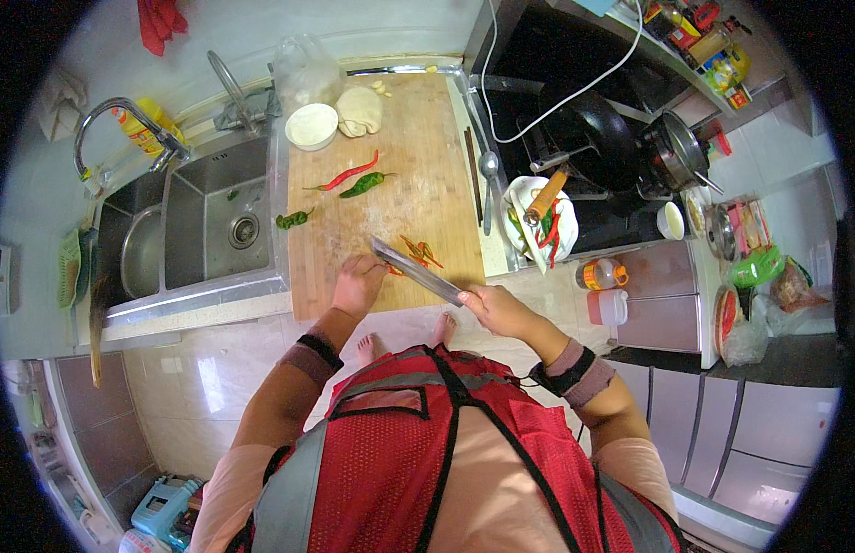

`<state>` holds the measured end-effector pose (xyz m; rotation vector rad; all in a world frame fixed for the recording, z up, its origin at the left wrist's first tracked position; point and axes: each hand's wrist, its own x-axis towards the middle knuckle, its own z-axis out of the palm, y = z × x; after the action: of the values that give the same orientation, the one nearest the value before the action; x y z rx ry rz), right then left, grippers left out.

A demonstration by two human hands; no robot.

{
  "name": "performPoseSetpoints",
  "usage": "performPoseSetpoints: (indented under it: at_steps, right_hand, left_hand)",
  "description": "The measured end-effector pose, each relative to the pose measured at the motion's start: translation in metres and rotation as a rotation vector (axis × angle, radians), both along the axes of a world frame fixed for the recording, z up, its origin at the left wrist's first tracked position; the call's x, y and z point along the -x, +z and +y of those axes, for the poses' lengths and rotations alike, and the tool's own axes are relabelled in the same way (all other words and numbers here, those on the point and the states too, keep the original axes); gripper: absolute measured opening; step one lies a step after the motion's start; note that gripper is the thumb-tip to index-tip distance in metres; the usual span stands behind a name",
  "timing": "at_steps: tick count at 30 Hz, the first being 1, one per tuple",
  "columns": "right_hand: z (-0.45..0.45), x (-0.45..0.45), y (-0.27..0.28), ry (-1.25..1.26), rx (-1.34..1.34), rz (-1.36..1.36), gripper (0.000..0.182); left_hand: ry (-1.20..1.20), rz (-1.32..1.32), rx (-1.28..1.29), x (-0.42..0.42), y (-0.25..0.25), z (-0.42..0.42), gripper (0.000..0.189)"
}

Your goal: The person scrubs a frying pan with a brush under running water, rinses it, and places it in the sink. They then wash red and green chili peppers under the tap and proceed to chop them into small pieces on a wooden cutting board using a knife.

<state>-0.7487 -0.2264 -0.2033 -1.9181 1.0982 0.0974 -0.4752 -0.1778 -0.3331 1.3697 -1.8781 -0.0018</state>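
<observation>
My right hand [495, 309] is closed round the handle end of a kitchen cleaver [417, 269], whose blade points up and left over the wooden cutting board [434, 159]. By the blade's left side is my left hand [360, 282], fingers bent at some red chili pieces, mostly hidden; its exact grip is unclear. Cut red chili strips [420, 251] lie just beyond the blade. Farther up the board are a whole red chili [348, 173] and a green chili pepper [364, 184], with another green pepper [292, 219] at the left edge. A white bowl [312, 127] stands beside pale dough [359, 111].
Left of the board is a double steel sink [220, 221] with a faucet. To the right are chopsticks [473, 176], a metal spoon [488, 193], a white plate [567, 245] with chilies and a wooden-handled knife, and a black wok [593, 138] on the stove.
</observation>
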Motion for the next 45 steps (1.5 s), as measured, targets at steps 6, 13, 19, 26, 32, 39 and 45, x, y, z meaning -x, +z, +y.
performPoseSetpoints:
  at_steps: [6, 13, 19, 26, 32, 39, 45]
  right_hand:
    - [-0.012, -0.002, 0.010, 0.047, -0.110, 0.087, 0.050]
    - [-0.008, -0.029, -0.052, 0.040, 0.090, -0.064, 0.049]
    - [-0.004, -0.010, -0.038, -0.011, -0.004, -0.064, 0.048]
    - [0.002, 0.011, -0.026, -0.190, -0.186, -0.034, 0.050]
    - [-0.003, 0.011, -0.006, -0.026, -0.078, 0.000, 0.050]
    - [-0.009, -0.001, 0.013, -0.087, -0.352, 0.143, 0.050]
    - [-0.005, -0.025, -0.039, -0.051, -0.073, -0.067, 0.048]
  left_hand:
    - [0.021, 0.018, -0.020, 0.002, 0.001, 0.003, 0.008]
    - [-0.001, 0.019, -0.029, 0.001, 0.004, -0.003, 0.010]
    - [0.066, 0.023, -0.133, 0.001, 0.003, 0.005, 0.013]
    - [0.015, -0.032, -0.013, 0.002, 0.006, 0.003, 0.013]
    - [0.002, -0.051, -0.020, 0.003, 0.001, -0.003, 0.012]
    - [0.002, -0.014, 0.009, 0.003, -0.001, 0.001, 0.010]
    - [0.002, -0.036, -0.021, 0.003, 0.004, 0.003, 0.008]
